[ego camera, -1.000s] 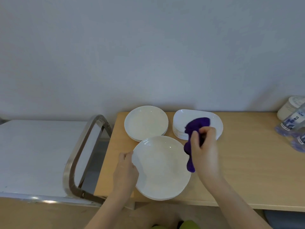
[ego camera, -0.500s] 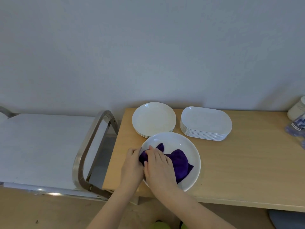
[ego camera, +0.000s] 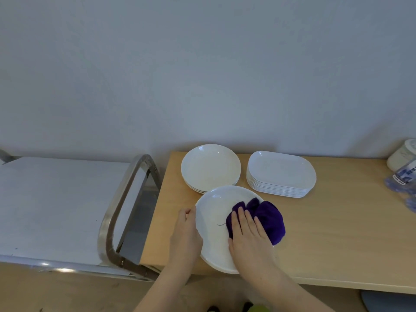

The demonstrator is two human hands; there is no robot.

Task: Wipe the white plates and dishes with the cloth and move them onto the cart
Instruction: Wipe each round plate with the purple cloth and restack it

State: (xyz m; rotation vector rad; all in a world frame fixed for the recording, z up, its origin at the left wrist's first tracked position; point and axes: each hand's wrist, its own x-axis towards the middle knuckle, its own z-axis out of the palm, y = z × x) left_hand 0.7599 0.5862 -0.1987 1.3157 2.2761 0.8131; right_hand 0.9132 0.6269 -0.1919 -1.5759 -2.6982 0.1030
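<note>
right hand (ego camera: 248,235) is pressing flat, fingers straight, on the cloth (ego camera: 267,218) on the plate (ego camera: 215,218); left hand (ego camera: 185,230) is gripping its rim. risk: plate is overhanging the table (ego camera: 337,239) edge beneath both wrists, and hard rubbing could be tipping it off.

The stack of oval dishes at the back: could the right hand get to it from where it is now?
Probably yes. The right hand presses the purple cloth flat on the near plate, and the stack of oval dishes sits just beyond it on the table, with nothing standing between them.
</note>
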